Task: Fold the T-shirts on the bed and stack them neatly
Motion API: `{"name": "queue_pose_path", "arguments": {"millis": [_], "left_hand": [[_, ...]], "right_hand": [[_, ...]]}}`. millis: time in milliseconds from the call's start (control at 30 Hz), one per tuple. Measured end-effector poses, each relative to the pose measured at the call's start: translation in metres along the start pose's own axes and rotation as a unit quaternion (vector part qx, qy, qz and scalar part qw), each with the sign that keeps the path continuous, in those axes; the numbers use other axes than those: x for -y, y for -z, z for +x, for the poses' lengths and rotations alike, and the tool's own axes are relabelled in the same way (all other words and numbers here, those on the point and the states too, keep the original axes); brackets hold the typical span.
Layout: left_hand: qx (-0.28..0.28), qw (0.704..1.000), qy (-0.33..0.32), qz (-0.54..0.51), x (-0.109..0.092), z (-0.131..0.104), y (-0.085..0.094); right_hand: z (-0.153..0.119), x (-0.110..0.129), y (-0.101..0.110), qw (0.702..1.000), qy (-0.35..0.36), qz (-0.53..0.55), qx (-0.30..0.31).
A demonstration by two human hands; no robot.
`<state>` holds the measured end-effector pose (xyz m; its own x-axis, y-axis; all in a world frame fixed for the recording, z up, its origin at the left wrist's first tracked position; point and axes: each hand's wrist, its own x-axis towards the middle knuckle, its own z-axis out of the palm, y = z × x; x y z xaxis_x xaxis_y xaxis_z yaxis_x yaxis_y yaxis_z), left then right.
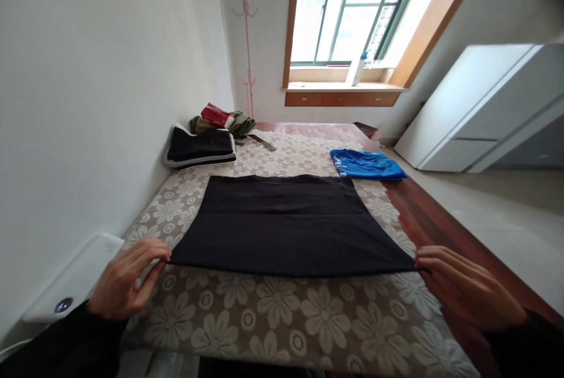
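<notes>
A black cloth (282, 225), perhaps a garment, is spread out over the patterned tablecloth (277, 307). My left hand (130, 278) pinches its near left corner between thumb and fingers. At the near right corner, my right hand (467, 287) grips the fabric, with a small tip of it sticking out below the fingers. The near edge is stretched taut between both hands and looks slightly raised. The far edge lies flat on the tablecloth.
Folded black cloth with grey edging (200, 147) lies against the left wall, beside an olive bag (241, 124) and a red item (215, 114). Folded blue cloth (368, 164) sits at the far right. A white device (74, 278) stands by my left hand. Beyond are a pink coat rack (248, 37) and white refrigerator (476, 107).
</notes>
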<state>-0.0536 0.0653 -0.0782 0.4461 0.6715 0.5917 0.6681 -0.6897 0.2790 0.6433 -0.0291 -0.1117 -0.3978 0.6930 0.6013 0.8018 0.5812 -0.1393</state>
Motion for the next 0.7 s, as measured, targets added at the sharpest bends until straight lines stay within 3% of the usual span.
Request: {"name": "queue_pose_path", "arguments": {"millis": [133,200,267,400,500,600,700], "left_hand": [[-0.068,0.984,0.146,-0.078,-0.036,0.000,0.031],[-0.077,0.969,0.222,-0.070,-0.041,0.018,0.038],[-0.042,0.961,0.272,-0.037,-0.035,0.047,0.037],[0.056,0.942,0.330,0.036,-0.002,0.109,0.007],[0.083,0.929,0.354,0.062,0.023,0.138,-0.029],[0.119,0.918,0.367,0.090,0.038,0.145,-0.065],[0.155,0.906,0.373,0.124,0.040,0.138,-0.090]], "right_hand": [[-0.012,0.016,0.036,0.989,-0.128,0.056,-0.052],[0.004,0.014,0.045,0.970,-0.214,0.103,-0.042],[0.035,0.003,0.042,0.947,-0.284,0.146,-0.026],[0.102,-0.033,0.004,0.894,-0.376,0.242,-0.023],[0.129,-0.055,-0.041,0.852,-0.441,0.283,-0.004],[0.132,-0.066,-0.078,0.878,-0.449,0.161,0.040],[0.123,-0.068,-0.100,0.895,-0.440,0.072,0.035]]}}
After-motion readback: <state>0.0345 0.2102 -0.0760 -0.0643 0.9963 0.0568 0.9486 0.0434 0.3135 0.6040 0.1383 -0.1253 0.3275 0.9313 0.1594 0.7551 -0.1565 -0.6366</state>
